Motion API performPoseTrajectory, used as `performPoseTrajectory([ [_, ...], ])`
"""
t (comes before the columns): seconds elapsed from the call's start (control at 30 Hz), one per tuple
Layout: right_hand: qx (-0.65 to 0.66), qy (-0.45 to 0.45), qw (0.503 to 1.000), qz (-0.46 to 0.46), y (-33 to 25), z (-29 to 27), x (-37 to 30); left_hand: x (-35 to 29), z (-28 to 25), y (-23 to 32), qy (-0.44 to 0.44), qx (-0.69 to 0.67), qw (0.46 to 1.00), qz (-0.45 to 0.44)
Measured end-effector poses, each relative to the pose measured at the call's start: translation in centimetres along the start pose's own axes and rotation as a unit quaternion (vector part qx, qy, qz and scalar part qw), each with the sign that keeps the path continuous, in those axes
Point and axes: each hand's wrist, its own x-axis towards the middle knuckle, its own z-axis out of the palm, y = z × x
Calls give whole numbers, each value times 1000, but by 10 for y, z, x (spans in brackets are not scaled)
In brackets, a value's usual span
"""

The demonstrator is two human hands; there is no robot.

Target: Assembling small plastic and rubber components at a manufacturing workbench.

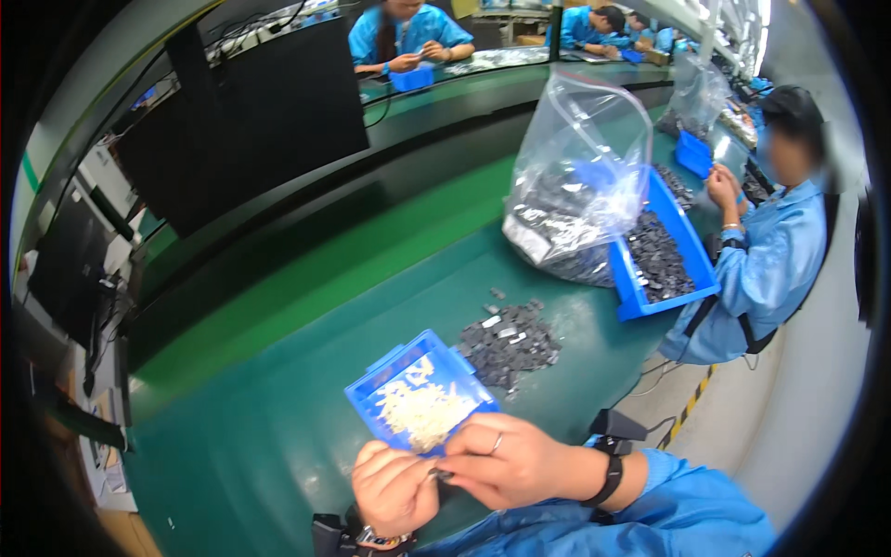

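Observation:
My left hand (394, 489) and my right hand (509, 461) meet close to my body, at the near edge of a small blue tray (367, 379). Between their pinched fingertips is a small dark part (441, 474), gripped from both sides. Its exact shape is too small to make out. Pale cream-coloured small pieces (422, 407) lie heaped in the blue tray. Just beyond and to the right, a loose pile of small dark grey parts (509, 345) is spread on the green table (269, 408), a few with white faces upward.
At the back right stand a large clear plastic bag (575, 176) of dark parts and a long blue bin (682, 237) with more of them. A co-worker in blue (780, 241) sits at the right. A black panel (251, 130) rises at the far left.

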Motion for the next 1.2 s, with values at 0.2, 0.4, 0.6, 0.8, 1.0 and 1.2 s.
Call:
performPoseTrajectory([
  [0.2,57,17,998,29,3,-3,-10,13,0,7,-47,-72,995,43],
  [0.4,-234,290,921,110,42,-96,-33,-2,-2,-7,79,51,994,-62],
  [0.6,-485,253,772,322,110,-201,-104,1,7,3,75,35,975,-207],
  [0.8,-391,176,894,133,47,-114,-69,-7,14,-8,53,89,973,-208],
  [1.0,-140,-77,979,125,30,-29,-63,-6,15,-14,97,62,964,-240],
  [1.2,-132,-135,969,159,28,-8,-60,-7,15,-17,111,66,962,-241],
])
